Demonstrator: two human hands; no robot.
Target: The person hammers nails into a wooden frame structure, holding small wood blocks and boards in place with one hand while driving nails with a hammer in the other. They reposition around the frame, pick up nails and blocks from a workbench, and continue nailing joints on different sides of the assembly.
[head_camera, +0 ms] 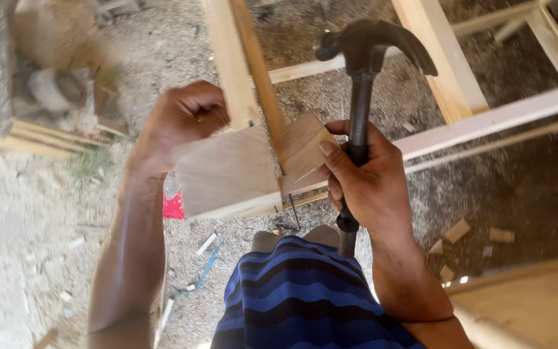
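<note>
Across the upper right of the frame we log a pale timber frame [460,132] over sawdust-strewn ground [20,213]. At centre, a wooden block [227,173] sits against an upright post [243,58]. Our left hand [182,119], centre left, is curled into a fist touching the block's upper left edge. Our right hand [366,181], centre right, is wrapped tight around a claw hammer [363,71], head upward. Below the block, a thin nail [294,212] hangs.
</note>
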